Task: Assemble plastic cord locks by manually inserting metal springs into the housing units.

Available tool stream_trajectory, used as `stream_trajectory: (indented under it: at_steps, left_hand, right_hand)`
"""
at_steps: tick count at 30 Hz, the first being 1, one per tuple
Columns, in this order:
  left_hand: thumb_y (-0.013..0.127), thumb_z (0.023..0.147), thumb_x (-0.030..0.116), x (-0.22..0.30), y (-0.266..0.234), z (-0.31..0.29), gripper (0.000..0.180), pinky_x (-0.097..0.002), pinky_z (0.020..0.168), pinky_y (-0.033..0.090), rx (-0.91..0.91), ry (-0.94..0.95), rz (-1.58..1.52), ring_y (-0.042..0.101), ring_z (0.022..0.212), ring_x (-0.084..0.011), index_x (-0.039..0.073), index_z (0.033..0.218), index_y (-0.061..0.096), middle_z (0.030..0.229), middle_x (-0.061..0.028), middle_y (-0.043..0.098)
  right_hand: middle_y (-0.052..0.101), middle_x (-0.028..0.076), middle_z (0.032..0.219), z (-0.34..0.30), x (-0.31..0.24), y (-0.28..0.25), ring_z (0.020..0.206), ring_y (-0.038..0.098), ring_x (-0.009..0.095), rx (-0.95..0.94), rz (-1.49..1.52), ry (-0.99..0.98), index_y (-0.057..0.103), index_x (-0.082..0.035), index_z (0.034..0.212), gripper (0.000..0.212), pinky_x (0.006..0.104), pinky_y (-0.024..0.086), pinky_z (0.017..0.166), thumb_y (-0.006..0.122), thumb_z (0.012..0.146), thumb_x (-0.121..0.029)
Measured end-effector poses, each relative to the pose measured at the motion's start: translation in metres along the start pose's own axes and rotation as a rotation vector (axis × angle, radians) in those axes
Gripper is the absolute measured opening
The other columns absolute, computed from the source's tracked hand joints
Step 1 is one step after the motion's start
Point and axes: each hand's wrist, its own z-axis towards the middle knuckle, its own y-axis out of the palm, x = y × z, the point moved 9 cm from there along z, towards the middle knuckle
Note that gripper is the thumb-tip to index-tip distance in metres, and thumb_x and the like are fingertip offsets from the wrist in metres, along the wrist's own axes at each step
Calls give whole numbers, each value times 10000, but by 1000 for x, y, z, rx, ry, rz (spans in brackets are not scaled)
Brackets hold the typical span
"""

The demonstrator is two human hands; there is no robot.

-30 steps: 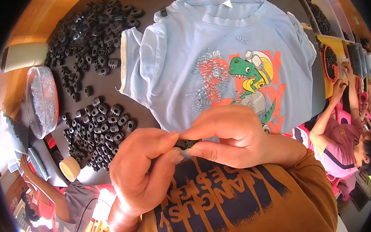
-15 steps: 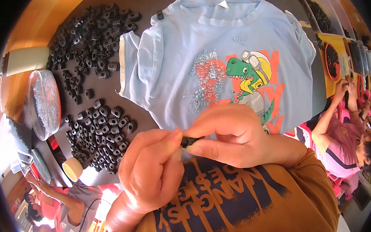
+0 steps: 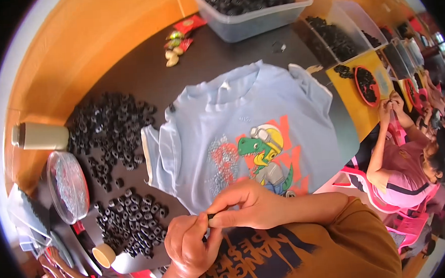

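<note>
Just in front of my chest, my left hand (image 3: 189,247) and my right hand (image 3: 252,204) meet, fingertips pinched together. Between them is a small black plastic part (image 3: 210,217), mostly covered by the fingers. Beyond them a light blue T-shirt (image 3: 202,135) with a dinosaur print lies spread on the dark table. Small shiny coil springs (image 3: 221,157) are scattered over the print's left side. To the left lie a near pile of black plastic parts (image 3: 130,221) and a larger, looser far pile (image 3: 107,123).
On the left stand a round clear dish (image 3: 67,184) of springs, a pale bottle (image 3: 44,137) and a yellowish cup (image 3: 104,256). Clear bins of black parts (image 3: 254,25) line the far side, near wrapped sweets (image 3: 178,42). At right a co-worker (image 3: 402,163) sits by a red tray (image 3: 367,85).
The view has shifted, bringing the far bin and sweets into sight. My hands remain pinched together around the small black part, which shows less now.
</note>
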Motion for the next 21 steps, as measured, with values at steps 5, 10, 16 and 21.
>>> stream_trajectory:
  at_steps: [5, 10, 16, 21]
  left_hand:
    - [750, 637, -40, -8, 10, 8, 532, -303, 539, 481, -81, -117, -103, 574, 643, -220, -49, 1127, 543, 846, -115, 608]
    - [714, 672, -49, -25, 7, -8, 547, -332, 622, 495, -105, -317, -159, 584, 689, -233, -43, 1188, 531, 903, -149, 605]
    - [644, 706, -78, -18, 10, -16, 267, -354, 662, 488, -180, -224, -184, 594, 729, -286, -28, 969, 637, 860, -157, 614]
    - [702, 693, -22, -26, 0, -21, 273, -355, 637, 476, -153, -224, -162, 591, 708, -275, 5, 962, 666, 825, -100, 621]
  right_hand:
    - [667, 12, 854, -9, -7, -11, 759, 590, 53, 118, 114, 102, 673, -10, 1019, 160, 216, 451, 627, 652, 876, -78]
    - [654, 18, 846, -14, -101, -85, 757, 598, 67, 476, -295, -141, 657, -8, 1034, 213, 220, 487, 658, 687, 835, -78]
    - [649, 15, 788, 18, -250, -240, 717, 583, 75, 1049, -1042, -519, 674, 1, 946, 247, 226, 457, 650, 712, 809, -200]
    - [687, 131, 980, 53, -261, -285, 936, 651, 272, 1159, -1688, -15, 677, -80, 1052, 489, 376, 484, 813, 602, 823, -505]
